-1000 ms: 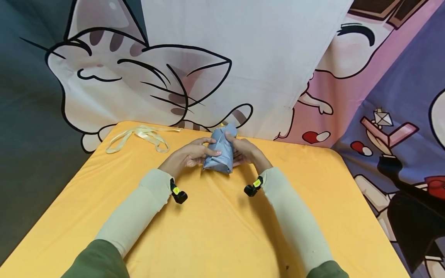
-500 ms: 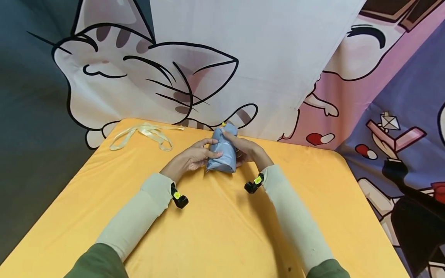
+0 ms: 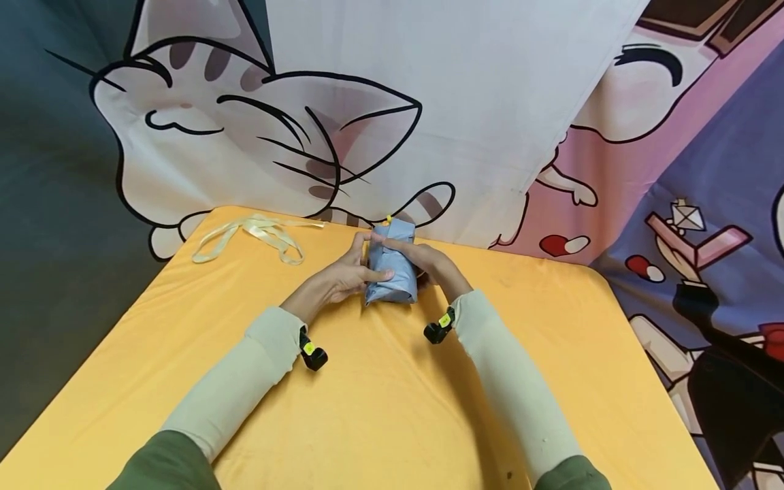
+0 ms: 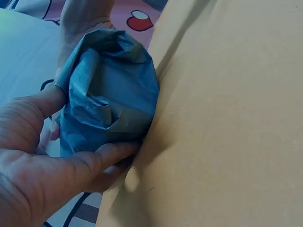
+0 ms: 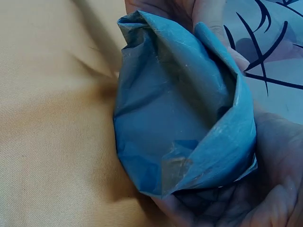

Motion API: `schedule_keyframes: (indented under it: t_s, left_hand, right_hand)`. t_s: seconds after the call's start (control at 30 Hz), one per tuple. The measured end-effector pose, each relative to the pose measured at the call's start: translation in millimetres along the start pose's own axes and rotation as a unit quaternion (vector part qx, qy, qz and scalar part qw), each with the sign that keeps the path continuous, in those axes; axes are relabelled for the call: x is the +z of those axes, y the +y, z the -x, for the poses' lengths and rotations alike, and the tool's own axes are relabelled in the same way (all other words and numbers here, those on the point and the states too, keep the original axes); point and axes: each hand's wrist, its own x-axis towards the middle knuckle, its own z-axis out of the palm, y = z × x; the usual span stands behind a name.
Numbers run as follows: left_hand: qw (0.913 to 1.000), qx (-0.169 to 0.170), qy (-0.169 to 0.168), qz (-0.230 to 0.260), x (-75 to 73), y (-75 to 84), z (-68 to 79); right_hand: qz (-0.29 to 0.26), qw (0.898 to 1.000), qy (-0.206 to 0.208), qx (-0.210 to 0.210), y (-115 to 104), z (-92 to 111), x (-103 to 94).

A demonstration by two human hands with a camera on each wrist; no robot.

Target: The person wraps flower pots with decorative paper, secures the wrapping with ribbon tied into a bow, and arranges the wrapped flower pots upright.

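A blue paper-wrapped bundle (image 3: 392, 282) lies near the far edge of the table, its long side running away from me. My left hand (image 3: 343, 275) holds its left side, thumb over the top and fingers against the side. From the right, my right hand (image 3: 433, 262) grips it, with the thumb laid across the upper part and fingers lower down, partly hidden. In the left wrist view the near end of the paper (image 4: 111, 90) is folded inward and creased. The right wrist view shows that end (image 5: 161, 109) as a hollow with loose flaps. Something small and yellow (image 3: 388, 219) pokes out at the far end.
A pale yellow ribbon (image 3: 269, 235) lies in loose loops at the far left of the table, which has a yellow cloth (image 3: 367, 408). Printed cartoon hangings (image 3: 478, 102) rise behind the table and on its right.
My right hand's thumb has moved left across the top of the bundle, close to the left fingers. The left index finger has straightened upward. The head view has shifted a little.
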Motion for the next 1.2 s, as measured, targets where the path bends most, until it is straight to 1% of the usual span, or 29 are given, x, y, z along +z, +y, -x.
schedule_keyframes:
  t_s: [0.07,0.13,0.37,0.5,0.57,0.73,0.93,1.03,1.13,1.2]
  left_hand:
    - [0.9998,0.014,-0.005,-0.009,0.9,-0.1,0.4]
    - [0.9997,0.018,-0.005,-0.015,1.0,-0.4,1.1]
    - [1.0,-0.001,0.004,0.005,2.4,0.8,2.4]
    - [0.9999,-0.008,0.01,0.0,1.4,0.5,2.8]
    - [0.9999,-0.013,0.011,-0.003,0.8,0.2,2.3]
    - [0.9997,-0.02,0.017,0.002,2.8,1.0,1.4]
    - [0.9997,-0.021,0.015,0.001,5.2,1.4,4.1]
    - [0.9996,-0.022,0.015,0.009,5.8,1.1,4.2]
    - [0.9993,-0.024,0.024,0.018,5.8,0.4,4.7]
    - [0.999,-0.026,0.033,0.015,5.8,0.1,6.4]
  right_hand:
    - [0.003,1.0,-0.003,0.0,1.1,0.6,-0.6]
    - [-0.002,1.0,-0.004,-0.002,2.3,0.8,-1.0]
    - [-0.004,0.999,-0.032,-0.007,3.1,2.0,-2.3]
    - [-0.014,0.998,-0.055,-0.01,3.9,5.5,-5.8]
    - [-0.02,0.998,-0.059,-0.01,5.5,8.0,-7.5]
    - [-0.016,0.998,-0.048,-0.024,8.7,12.3,-8.6]
    - [-0.021,0.998,-0.049,-0.036,8.5,14.8,-9.2]
    - [-0.023,0.998,-0.04,-0.031,8.1,15.5,-8.7]
    - [-0.023,0.999,-0.039,-0.02,7.1,15.5,-5.9]
    - [-0.026,0.999,-0.043,-0.008,6.1,15.4,-3.2]
